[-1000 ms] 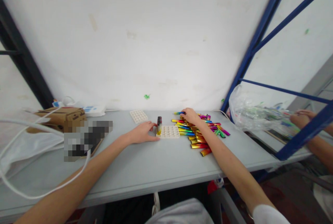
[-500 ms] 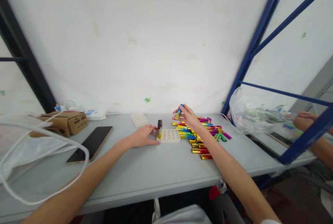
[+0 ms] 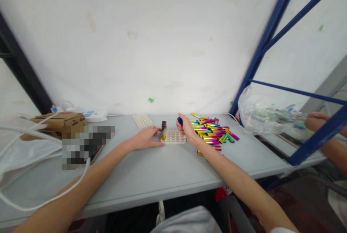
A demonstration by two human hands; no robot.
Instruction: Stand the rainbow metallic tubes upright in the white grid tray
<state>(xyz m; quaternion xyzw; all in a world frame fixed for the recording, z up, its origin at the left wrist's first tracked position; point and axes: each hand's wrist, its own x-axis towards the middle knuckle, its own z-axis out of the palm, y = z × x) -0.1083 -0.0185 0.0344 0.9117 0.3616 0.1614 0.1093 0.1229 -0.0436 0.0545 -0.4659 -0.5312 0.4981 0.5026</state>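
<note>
My left hand (image 3: 148, 137) rests at the left end of a white tray (image 3: 173, 138) with rows of round holes. Its thumb lies by the near corner and its fingers by the far one, bracing the tray between them. A few shiny tubes (image 3: 164, 130) with dark tops stand upright in the tray's left end, beside those fingertips. Over the tray's right end, my right hand (image 3: 186, 128) is closed around a metallic tube (image 3: 180, 120), whose blue end shows above the fist. Right of the tray lies a loose pile of shiny coloured tubes (image 3: 214, 132).
A second white holed tray (image 3: 142, 121) lies behind. On the left are a cardboard box (image 3: 73, 119), a pixelated dark object (image 3: 92, 146) and a white cable (image 3: 87, 168). A clear plastic bag (image 3: 252, 113) sits by the blue frame post (image 3: 253, 63). Another person's arm (image 3: 325, 128) shows at far right.
My right hand has come down and left from above the pile to the tray's right end, carrying the tube and closing more tightly around it. My left hand stays by the tray.
</note>
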